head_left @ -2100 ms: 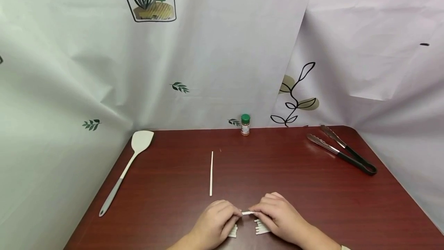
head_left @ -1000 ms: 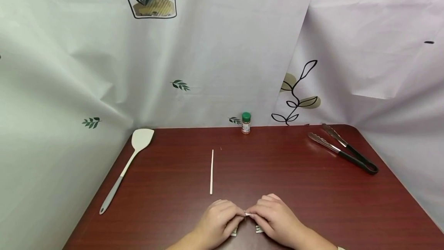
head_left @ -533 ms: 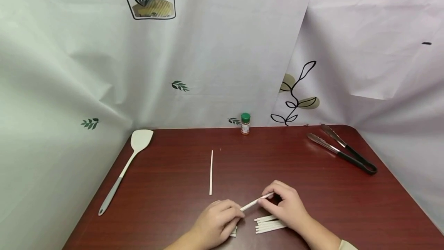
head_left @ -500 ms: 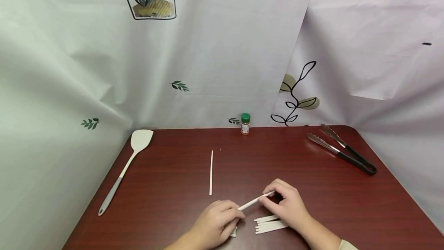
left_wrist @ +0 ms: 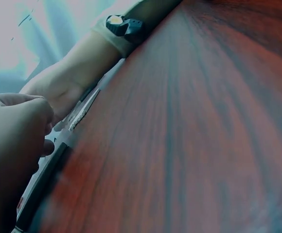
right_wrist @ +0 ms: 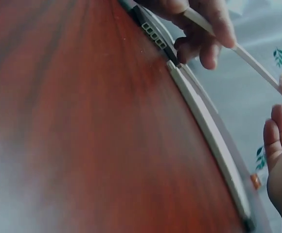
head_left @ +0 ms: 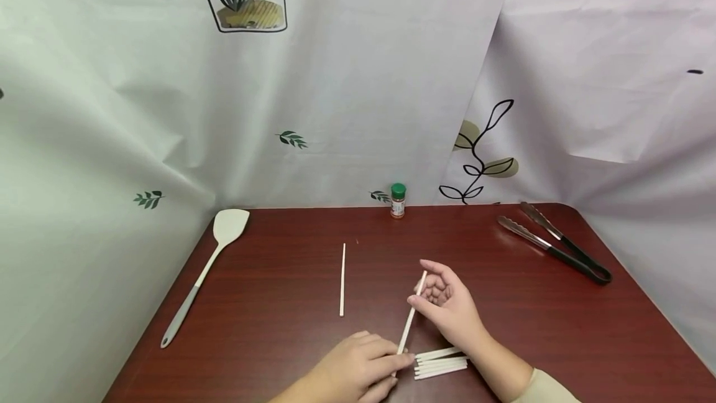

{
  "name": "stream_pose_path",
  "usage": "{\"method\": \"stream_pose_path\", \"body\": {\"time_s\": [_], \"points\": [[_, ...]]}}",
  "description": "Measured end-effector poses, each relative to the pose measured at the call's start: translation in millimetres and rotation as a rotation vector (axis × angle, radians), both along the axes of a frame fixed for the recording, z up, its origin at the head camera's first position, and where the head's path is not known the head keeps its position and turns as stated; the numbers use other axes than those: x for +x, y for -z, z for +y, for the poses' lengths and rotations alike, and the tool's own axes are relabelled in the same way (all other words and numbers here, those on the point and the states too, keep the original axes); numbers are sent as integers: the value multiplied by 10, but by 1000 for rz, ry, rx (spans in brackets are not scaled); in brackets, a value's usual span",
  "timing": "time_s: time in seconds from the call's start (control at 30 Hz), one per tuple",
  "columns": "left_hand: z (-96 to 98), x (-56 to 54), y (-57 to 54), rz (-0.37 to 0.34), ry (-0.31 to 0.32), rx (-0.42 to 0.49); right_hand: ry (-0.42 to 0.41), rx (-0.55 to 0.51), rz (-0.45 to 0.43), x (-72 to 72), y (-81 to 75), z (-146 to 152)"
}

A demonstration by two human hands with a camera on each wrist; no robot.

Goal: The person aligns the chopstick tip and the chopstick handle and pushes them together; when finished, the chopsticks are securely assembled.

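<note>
A thin white stick (head_left: 407, 330) slants up between my two hands in the head view. My left hand (head_left: 363, 365) pinches its lower end, low over the table. Near the upper end, the thumb of my right hand (head_left: 450, 313) presses on it, with curled fingers behind and the index finger lifted away. In the right wrist view the same stick (right_wrist: 255, 63) spans the gap between both hands. Several shorter white sticks (head_left: 440, 365) lie side by side below my right wrist. Farther back, a single white stick (head_left: 343, 282) lies apart on the table.
The dark red table (head_left: 268, 303) carries a white spatula (head_left: 204, 272) at left and metal tongs with black handles (head_left: 559, 244) at back right. A green-capped spice jar (head_left: 398, 201) stands at the back edge. Pale printed cloth (head_left: 358, 79) hangs behind.
My hands were close together around the stick; my right hand has since moved away from me, swinging its end upward. My left hand has shifted slightly right. More of the short sticks shows.
</note>
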State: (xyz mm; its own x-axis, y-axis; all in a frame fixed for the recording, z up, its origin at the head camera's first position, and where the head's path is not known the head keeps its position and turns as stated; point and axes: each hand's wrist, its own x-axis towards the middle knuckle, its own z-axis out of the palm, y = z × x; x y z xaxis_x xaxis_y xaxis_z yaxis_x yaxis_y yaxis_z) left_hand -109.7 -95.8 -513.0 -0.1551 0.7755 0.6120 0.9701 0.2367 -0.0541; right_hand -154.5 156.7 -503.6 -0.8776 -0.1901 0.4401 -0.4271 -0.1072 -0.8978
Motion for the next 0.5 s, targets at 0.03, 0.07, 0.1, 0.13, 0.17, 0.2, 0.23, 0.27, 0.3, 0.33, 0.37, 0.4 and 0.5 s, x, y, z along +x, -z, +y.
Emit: {"method": "stream_pose_path", "body": {"time_s": [0.03, 0.07, 0.1, 0.13, 0.17, 0.2, 0.23, 0.27, 0.3, 0.33, 0.37, 0.4, 0.5], "points": [[0, 3, 2, 10, -6, 0, 1, 11, -7, -20, -14, -36], [0, 6, 1, 10, -19, 5, 9, 36, -16, -41, -32, -72], [0, 7, 0, 3, -34, 15, 19, 67, -24, -65, -48, -107], [0, 4, 0, 0, -52, 29, 34, 109, -39, -90, -63, -141], [0, -1, 0, -2, -74, 45, 52, 162, -57, -118, -79, -175], [1, -8, -1, -4, -100, 61, 71, 222, -74, -143, -97, -207], [0, -17, -3, -4, -127, 80, 91, 285, -93, -168, -117, -239], [-3, -27, -4, -6, -156, 98, 108, 350, -112, -193, -134, -272], [-9, -36, -6, -4, -190, 112, 126, 414, -127, -217, -150, -307], [-16, -42, -8, -1, -233, 116, 149, 482, -142, -242, -163, -345], [-26, -47, -11, 0, -273, 115, 173, 542, -149, -266, -180, -385], [-39, -49, -13, -5, -310, 114, 198, 586, -155, -294, -196, -429], [-85, -46, -12, -15, -405, 94, 266, 676, -165, -398, -231, -580]]}}
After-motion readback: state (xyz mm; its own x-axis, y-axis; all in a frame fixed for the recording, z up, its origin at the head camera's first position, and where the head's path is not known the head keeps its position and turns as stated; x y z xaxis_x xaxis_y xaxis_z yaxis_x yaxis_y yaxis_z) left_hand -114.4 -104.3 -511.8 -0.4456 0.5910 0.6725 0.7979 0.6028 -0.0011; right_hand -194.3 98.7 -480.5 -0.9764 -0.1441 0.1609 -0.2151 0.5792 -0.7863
